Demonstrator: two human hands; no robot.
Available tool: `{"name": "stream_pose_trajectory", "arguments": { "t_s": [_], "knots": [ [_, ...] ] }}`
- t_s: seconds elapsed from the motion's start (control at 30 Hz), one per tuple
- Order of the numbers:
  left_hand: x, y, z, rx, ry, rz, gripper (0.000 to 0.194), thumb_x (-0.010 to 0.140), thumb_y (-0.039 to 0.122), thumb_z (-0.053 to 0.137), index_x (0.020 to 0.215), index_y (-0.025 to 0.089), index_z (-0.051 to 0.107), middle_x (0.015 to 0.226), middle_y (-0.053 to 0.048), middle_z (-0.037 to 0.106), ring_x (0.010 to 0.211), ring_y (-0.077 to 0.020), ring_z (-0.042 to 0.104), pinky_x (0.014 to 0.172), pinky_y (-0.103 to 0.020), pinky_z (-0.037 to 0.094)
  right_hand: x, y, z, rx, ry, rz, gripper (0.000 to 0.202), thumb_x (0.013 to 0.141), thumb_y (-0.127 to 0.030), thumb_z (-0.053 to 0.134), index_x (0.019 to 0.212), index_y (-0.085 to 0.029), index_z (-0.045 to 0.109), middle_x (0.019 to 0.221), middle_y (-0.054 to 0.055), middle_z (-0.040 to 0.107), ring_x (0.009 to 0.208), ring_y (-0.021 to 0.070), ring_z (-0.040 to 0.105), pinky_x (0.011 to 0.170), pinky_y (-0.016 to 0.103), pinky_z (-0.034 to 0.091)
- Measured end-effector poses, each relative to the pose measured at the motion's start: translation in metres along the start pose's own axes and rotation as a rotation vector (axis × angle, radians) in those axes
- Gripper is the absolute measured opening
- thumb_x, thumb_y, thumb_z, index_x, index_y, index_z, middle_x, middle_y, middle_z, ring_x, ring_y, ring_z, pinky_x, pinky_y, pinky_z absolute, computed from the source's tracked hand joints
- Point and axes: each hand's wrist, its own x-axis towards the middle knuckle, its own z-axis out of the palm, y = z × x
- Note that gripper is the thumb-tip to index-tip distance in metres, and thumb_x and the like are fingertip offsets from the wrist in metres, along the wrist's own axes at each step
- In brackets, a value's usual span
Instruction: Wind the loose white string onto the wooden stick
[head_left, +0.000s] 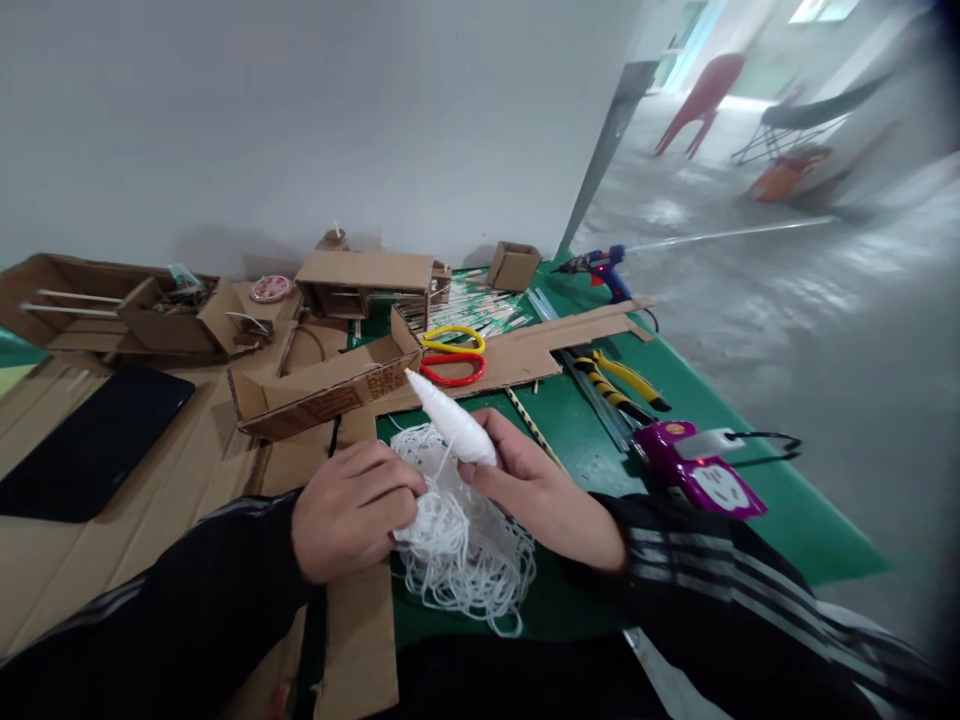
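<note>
My right hand [536, 488] is closed around the thick lower end of a white string-wrapped cone [452, 418], whose narrow tip points up and to the left. A strand of string runs down from the cone. Just left of it, my left hand [360, 510] is closed on white string at the edge of a loose, tangled heap [465, 560]. The heap lies under and between both hands on the green table.
Beyond my hands are scissors [454, 370], an open cardboard tray [330, 390] and cardboard boxes [367, 272]. Pliers [619, 385], a purple power socket [701, 475] and a glue gun [604, 268] lie to the right. A black tablet [94, 440] rests on cardboard at the left.
</note>
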Motion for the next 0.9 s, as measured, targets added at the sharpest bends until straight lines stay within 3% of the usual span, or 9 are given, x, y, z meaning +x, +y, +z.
{"name": "stream_pose_trajectory", "arguments": {
  "t_s": [0.27, 0.43, 0.73, 0.9],
  "knots": [
    [-0.0047, 0.0047, 0.0038, 0.065, 0.043, -0.052, 0.024, 0.074, 0.001, 0.056, 0.089, 0.020, 0.054, 0.071, -0.002, 0.062, 0.067, -0.0172, 0.049, 0.061, -0.030, 0.039, -0.0024, -0.0039, 0.0089, 0.205, -0.170, 0.076, 0.044, 0.070, -0.021, 0.074, 0.098, -0.021, 0.040, 0.082, -0.004, 0.046, 0.068, 0.0096, 0.042, 0.061, 0.022, 0.039],
    [-0.0034, 0.0092, 0.0018, 0.128, -0.024, -0.071, 0.027, 0.082, 0.007, 0.049, 0.099, 0.026, 0.057, 0.070, -0.001, 0.059, 0.064, -0.0174, 0.046, 0.058, -0.029, 0.034, -0.0017, -0.0006, 0.0091, 0.149, -0.168, 0.078, 0.038, 0.072, -0.016, 0.068, 0.099, -0.019, 0.042, 0.082, -0.004, 0.046, 0.067, 0.0093, 0.041, 0.060, 0.022, 0.039],
    [-0.0047, 0.0051, 0.0002, 0.031, -0.096, -0.105, 0.014, 0.076, 0.007, 0.055, 0.069, 0.019, 0.052, 0.074, -0.002, 0.060, 0.069, -0.0163, 0.047, 0.059, -0.029, 0.034, -0.0014, 0.0001, 0.0069, 0.161, -0.143, 0.094, 0.034, 0.073, -0.013, 0.065, 0.100, -0.019, 0.045, 0.076, -0.006, 0.048, 0.058, 0.0062, 0.042, 0.052, 0.018, 0.039],
    [-0.0039, 0.0048, 0.0019, 0.027, -0.026, -0.099, 0.018, 0.078, 0.005, 0.055, 0.070, 0.020, 0.050, 0.072, -0.001, 0.060, 0.068, -0.0159, 0.047, 0.059, -0.029, 0.035, -0.0039, 0.0016, 0.0046, 0.221, -0.204, 0.203, 0.024, 0.086, -0.029, 0.055, 0.103, -0.024, 0.040, 0.063, -0.011, 0.040, 0.034, 0.0025, 0.028, 0.030, 0.016, 0.023]
  ]
}}
